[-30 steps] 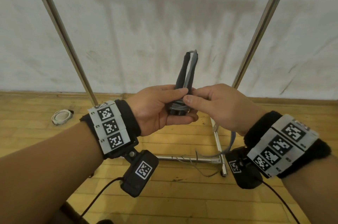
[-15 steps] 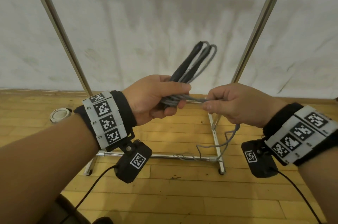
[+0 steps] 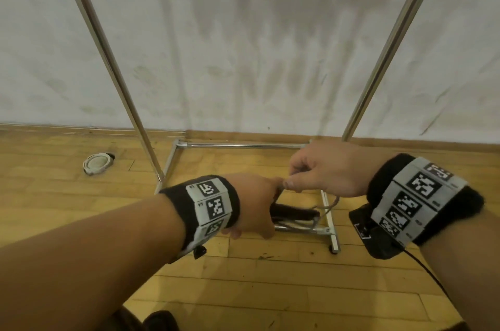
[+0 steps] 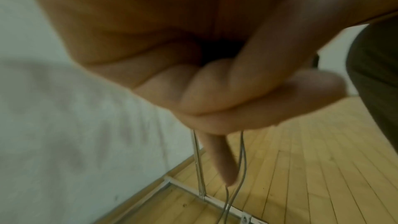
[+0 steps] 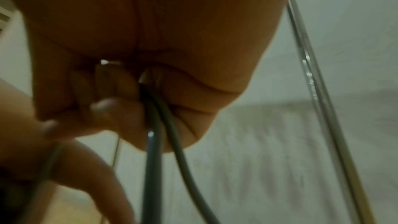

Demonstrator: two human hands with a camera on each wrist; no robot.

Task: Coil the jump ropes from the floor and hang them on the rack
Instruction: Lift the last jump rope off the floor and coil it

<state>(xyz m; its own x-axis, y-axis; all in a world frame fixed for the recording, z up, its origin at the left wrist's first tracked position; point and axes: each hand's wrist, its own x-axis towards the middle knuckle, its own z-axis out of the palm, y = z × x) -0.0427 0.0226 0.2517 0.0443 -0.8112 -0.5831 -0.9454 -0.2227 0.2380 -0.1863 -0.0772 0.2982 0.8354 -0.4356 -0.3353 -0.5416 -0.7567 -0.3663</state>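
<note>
The jump rope is a folded bundle with black handles and grey cord, lying level and pointing right under my left hand. That hand is turned palm down with its fingers curled round the bundle. My right hand sits just above and to the right, pinching the grey cord, which droops in a small loop below it. In the left wrist view the curled fingers hold thin grey cord that hangs down. In the right wrist view two grey strands run out of the right hand.
The metal rack stands straight ahead against a white wall, with a left upright, a right upright and a low base bar on the wooden floor. Left of the rack, a white round object lies on the floor.
Both hands have dropped lower. The left hand has rolled palm down, so the bundle that stood upright now lies level beneath it. The right hand went from the bundle to pinching the cord.
</note>
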